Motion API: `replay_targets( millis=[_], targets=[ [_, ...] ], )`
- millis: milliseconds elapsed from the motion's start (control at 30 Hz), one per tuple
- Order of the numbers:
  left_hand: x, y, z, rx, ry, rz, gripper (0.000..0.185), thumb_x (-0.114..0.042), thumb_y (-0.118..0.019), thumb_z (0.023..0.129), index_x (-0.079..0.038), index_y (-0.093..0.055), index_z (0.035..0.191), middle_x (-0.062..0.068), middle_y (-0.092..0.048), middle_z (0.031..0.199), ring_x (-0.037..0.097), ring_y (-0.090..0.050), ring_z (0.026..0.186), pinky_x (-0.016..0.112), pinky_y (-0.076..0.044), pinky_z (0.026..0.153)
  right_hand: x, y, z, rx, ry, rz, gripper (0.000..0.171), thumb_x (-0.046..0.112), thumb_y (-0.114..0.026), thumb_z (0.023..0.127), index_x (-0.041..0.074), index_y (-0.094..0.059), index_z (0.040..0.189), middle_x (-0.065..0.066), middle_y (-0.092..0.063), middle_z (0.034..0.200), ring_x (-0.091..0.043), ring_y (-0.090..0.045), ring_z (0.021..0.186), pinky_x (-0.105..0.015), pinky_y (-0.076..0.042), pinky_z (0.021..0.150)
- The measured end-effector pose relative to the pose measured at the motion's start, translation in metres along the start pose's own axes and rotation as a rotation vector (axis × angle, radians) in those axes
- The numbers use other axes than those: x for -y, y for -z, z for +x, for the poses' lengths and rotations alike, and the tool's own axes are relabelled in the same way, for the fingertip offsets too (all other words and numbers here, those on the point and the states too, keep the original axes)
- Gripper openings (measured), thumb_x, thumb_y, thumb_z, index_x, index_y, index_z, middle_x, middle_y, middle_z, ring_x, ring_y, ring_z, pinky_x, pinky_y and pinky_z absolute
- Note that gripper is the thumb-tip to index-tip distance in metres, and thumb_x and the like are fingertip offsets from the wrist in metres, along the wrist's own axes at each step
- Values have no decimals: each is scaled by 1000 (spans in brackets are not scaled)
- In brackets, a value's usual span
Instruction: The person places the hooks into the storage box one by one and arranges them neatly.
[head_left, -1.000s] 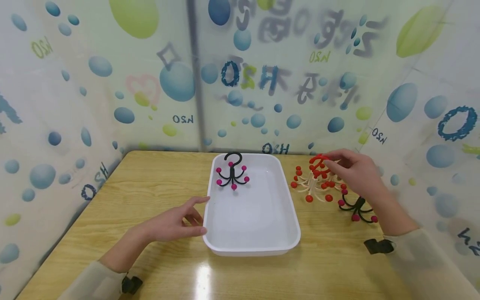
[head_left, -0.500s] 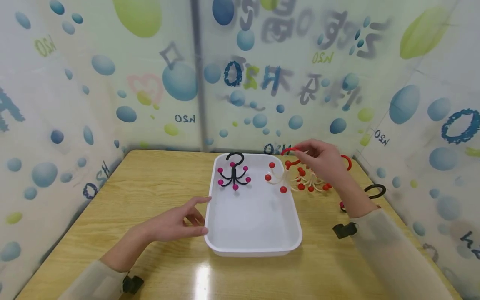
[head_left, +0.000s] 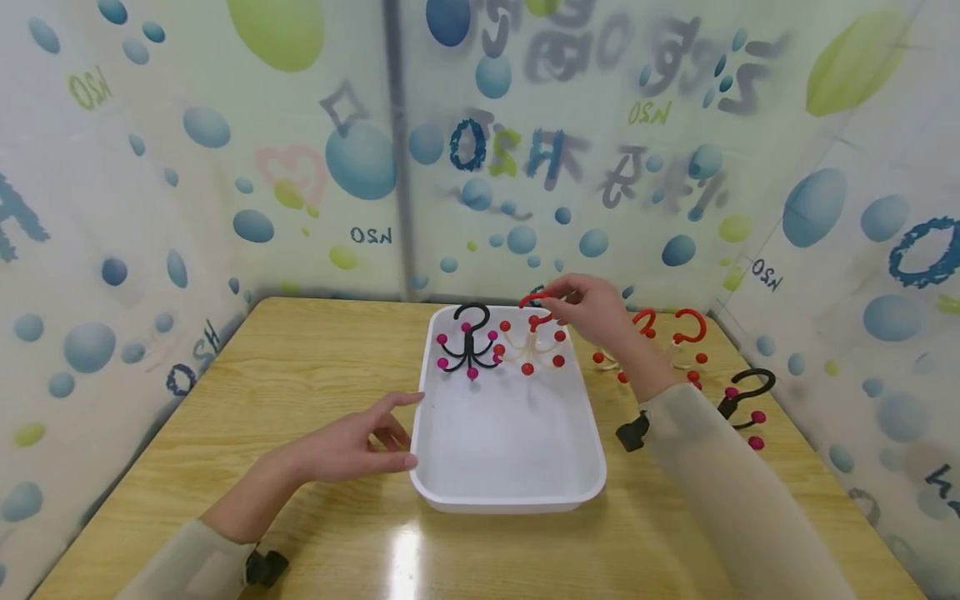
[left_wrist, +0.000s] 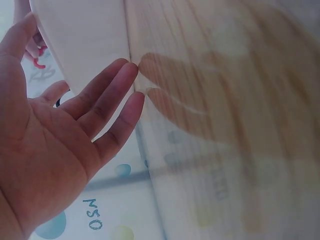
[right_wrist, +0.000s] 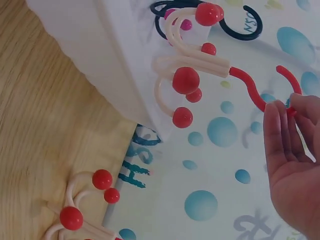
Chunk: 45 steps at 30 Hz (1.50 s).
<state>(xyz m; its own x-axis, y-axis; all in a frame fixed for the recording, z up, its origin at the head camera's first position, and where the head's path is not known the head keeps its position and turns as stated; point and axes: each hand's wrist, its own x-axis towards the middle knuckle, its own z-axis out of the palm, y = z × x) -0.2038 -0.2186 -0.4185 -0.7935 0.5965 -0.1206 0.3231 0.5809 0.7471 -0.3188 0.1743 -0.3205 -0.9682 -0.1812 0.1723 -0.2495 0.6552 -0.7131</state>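
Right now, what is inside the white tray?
Inside the white tray stands a black hook hanger with pink balls. Beside it, the right hand holds a cream hanger with red balls by its red hook. Whether that hanger touches the tray floor cannot be told.

Two hands are in view. One white tray [head_left: 517,492] sits between them on one bench [head_left: 315,358]. Five multi-armed hooks show in all: three cream ones with red balls [head_left: 529,350] and two black ones with pink balls [head_left: 467,346].
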Motion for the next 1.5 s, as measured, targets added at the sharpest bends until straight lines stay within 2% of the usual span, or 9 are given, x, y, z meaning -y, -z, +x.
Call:
replay_targets(
  millis=[100, 333, 700, 1033, 1500],
  targets=[
    [0, 0, 0, -1, -3, 1, 87, -46, -75, 104, -21, -28, 172, 0, -77, 121, 18, -72, 115, 41, -60, 98, -1, -6, 8, 7, -28, -11, 24, 27, -72, 109, 14, -75, 128, -11, -76, 114, -34, -74, 101, -32, -61, 83],
    [-1, 0, 0, 2, -5, 1, 87, -46, -75, 104, -20, -28, 172, 0, -77, 122, 18, -72, 115, 42, -60, 99, -5, -15, 17, 36, -64, 4, 25, 25, -70, 110, 11, -73, 131, -14, -75, 120, -32, -73, 104, -50, -64, 99],
    [-2, 0, 1, 8, 11, 3, 87, -48, -75, 104, -22, -28, 172, 0, -77, 122, 17, -71, 115, 41, -60, 99, -19, -26, 21, 85, -104, -19, 24, 22, -69, 110, 14, -72, 132, -12, -74, 121, -34, -71, 111, -45, -62, 102],
    [-1, 1, 0, 5, 16, 12, 87, -48, -75, 104, -22, -28, 172, 0, -77, 122, 16, -71, 114, 41, -60, 99, -22, -26, 23, 88, -121, 24, 26, 20, -69, 110, 12, -72, 135, -14, -74, 124, -33, -72, 112, -54, -59, 110],
    [-2, 1, 0, 1, 32, -1, 87, -49, -76, 103, -25, -29, 172, 1, -76, 123, 17, -71, 114, 44, -59, 98, -24, -19, 18, 78, -93, 41, 30, 21, -71, 109, 11, -71, 137, -14, -74, 123, -30, -74, 106, -49, -63, 104]
  ],
)
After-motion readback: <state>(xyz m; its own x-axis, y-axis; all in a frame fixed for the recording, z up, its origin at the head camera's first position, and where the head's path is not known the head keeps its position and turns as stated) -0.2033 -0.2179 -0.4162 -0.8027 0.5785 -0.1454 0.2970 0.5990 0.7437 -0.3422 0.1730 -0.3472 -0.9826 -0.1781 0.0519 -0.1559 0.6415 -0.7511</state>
